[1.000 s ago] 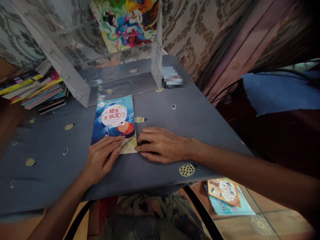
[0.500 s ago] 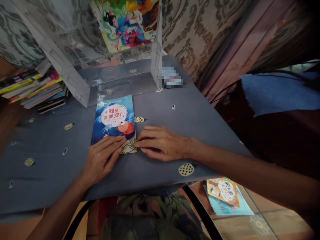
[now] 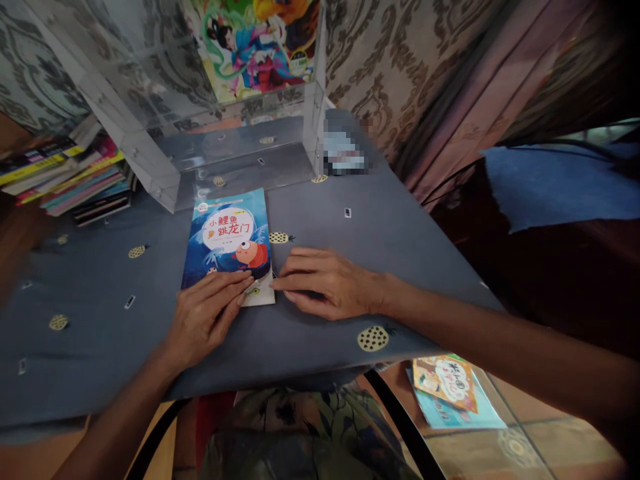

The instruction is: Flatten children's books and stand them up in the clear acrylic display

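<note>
A thin blue children's book with a cartoon fish on its cover lies flat on the grey pineapple-print tablecloth. My left hand rests flat on the book's near edge, fingers stretched over the lower corner. My right hand lies on the cloth just right of the book, its fingertips touching the book's lower right corner, where a white page edge shows. Neither hand lifts the book off the table.
A clear acrylic box stands behind the book, with a colourful picture book upright behind it. A stack of books sits at the far left. More books lie on the floor at lower right. A patterned curtain hangs behind.
My right hand has slid slightly up and left along the book's lower right corner, and the corner of the cover now shows a white page edge. My left hand stays put.
</note>
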Demonstrator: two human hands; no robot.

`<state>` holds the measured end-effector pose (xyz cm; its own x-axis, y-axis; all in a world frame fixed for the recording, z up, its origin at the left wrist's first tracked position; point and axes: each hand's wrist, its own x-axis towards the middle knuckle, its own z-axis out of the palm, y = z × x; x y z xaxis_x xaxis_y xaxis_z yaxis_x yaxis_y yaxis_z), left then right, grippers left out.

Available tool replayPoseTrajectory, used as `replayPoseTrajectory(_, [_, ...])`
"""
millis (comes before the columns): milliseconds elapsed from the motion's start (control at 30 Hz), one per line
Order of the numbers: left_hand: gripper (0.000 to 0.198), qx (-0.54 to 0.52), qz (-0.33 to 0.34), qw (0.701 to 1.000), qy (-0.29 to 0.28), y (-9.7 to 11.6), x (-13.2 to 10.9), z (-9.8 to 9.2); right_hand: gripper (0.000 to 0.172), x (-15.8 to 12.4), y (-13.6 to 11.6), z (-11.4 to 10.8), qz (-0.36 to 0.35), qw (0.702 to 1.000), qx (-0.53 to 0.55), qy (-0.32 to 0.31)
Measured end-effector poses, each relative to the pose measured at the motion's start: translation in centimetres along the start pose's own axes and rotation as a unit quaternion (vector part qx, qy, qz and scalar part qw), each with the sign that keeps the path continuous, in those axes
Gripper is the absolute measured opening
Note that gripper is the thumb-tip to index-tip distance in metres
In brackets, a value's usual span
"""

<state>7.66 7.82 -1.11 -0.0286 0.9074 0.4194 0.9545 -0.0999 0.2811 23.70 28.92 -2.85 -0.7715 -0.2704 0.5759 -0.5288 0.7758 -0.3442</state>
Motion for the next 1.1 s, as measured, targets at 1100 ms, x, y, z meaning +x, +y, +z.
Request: replayPoseTrajectory(1100, [0.028,0.007,0.003,1.0,-0.011,0.0,-0.05,-0.11,0.021,-0.06,-0.03,-0.07,0.006,0.999,0.023,0.031])
